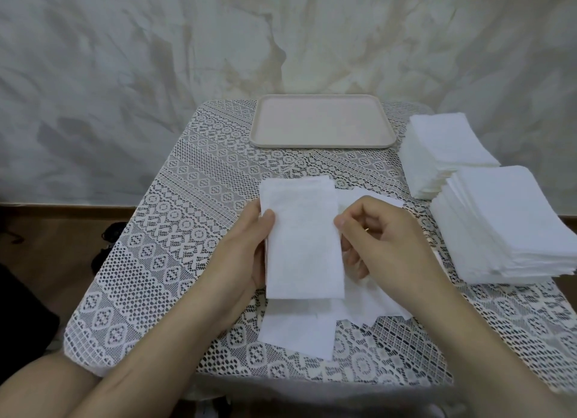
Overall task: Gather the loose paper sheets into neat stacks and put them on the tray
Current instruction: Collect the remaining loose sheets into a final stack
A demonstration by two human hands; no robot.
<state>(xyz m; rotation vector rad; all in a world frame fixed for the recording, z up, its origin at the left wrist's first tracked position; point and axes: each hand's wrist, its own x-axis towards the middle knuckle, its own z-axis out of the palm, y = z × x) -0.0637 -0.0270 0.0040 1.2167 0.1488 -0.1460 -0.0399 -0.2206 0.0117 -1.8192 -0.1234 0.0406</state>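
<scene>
So there's a bunch of paper sheets (301,239) held up just over the middle of the table, long side pointing away from the person. The left hand (246,252) grips its left edge, thumb on top and fingers tucked underneath. The right hand (384,239) has curled fingers pinching the right edge, with the thumb tip right at the paper's border.

Under and around the bunch are more loose sheets (296,330) lying flat and crooked on the table. Some poke out below it and some are off to the right, partly covered by the right hand, so I can't tell how many there are. The tray (321,120) sits at the far edge of the table, well apart from the hands.

On the right side there's a far stack (446,149) and a near stack (512,227), both tall and touching each other.

Everything sits on a white lace tablecloth (187,199). Behind the table hangs a wrinkled cloth (125,58), with wooden floor (46,245) at the left. There's some dark stuff (109,239) down there that I can't make out.
</scene>
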